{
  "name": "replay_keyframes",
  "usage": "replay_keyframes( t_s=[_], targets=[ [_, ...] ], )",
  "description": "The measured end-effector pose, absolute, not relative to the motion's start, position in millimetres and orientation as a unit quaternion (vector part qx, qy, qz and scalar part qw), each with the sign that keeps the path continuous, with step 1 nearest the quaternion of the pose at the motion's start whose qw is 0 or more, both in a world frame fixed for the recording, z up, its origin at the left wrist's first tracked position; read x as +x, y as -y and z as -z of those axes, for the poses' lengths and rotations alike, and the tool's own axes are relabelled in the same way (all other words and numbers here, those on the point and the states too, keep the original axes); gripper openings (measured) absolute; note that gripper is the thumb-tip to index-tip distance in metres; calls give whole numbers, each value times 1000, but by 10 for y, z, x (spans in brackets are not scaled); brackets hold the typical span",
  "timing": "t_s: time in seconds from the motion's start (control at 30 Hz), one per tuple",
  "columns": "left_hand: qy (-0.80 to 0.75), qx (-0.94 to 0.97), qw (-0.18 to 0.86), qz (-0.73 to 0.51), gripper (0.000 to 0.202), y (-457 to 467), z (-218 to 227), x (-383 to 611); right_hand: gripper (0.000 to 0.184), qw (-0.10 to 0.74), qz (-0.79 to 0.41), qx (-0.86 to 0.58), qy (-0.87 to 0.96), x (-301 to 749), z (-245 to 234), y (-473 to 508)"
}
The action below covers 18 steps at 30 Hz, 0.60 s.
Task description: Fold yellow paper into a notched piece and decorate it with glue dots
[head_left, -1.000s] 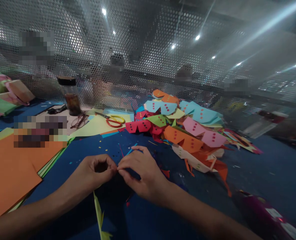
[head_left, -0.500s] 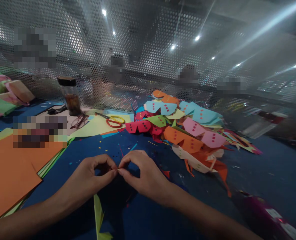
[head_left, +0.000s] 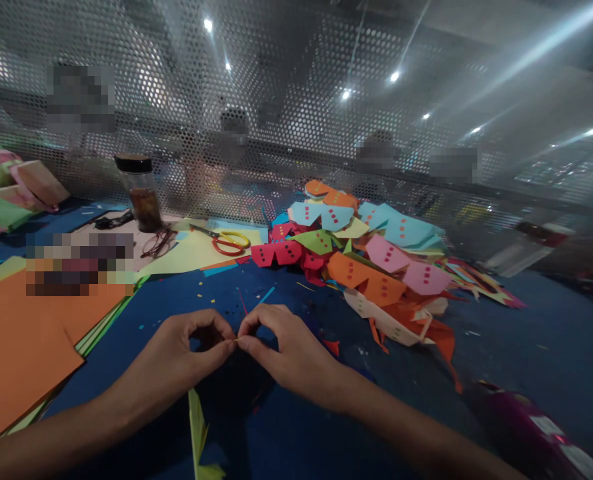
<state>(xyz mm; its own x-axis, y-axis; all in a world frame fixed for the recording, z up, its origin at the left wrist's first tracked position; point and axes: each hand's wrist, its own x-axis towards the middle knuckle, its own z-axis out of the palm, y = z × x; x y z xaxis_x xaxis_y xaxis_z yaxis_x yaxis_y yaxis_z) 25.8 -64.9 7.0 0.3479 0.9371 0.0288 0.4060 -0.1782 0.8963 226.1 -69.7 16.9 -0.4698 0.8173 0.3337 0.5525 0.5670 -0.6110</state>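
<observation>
My left hand [head_left: 186, 343] and my right hand [head_left: 289, 350] meet fingertip to fingertip above the blue table. Thumb and forefinger of each hand are pinched together. Between the two pinches shows a tiny yellowish speck, too small to name; both hands seem to grip it. Below my left wrist lies a folded yellow-green paper piece [head_left: 196, 430], partly hidden by the forearm. To the right of my right hand is a pile of folded paper glasses shapes, among them an orange one [head_left: 361, 273] and a pink one [head_left: 421, 273], marked with small dark squares.
Orange paper sheets [head_left: 21, 360] are stacked at left. Scissors [head_left: 226, 240] with red and yellow handles rest on pale paper. A lidded jar [head_left: 146, 200] of dark liquid stands by the perforated metal screen [head_left: 276, 113]. A purple packet [head_left: 536, 420] lies at lower right.
My right hand has dipped very slightly; both pinches stay together at the same spot. Nothing on the table has visibly moved.
</observation>
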Motion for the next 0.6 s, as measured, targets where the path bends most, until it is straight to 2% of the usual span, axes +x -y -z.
replay_keyframes(
  t_s=[0.33,0.6],
  targets=[
    [-468,699,444,-309,16,659,-89,292,7,266,-102,-351,892,2287,-121,675],
    [-478,703,429,-306,18,634,-69,256,14,301,-172,-387,855,2303,-124,645]
  ],
)
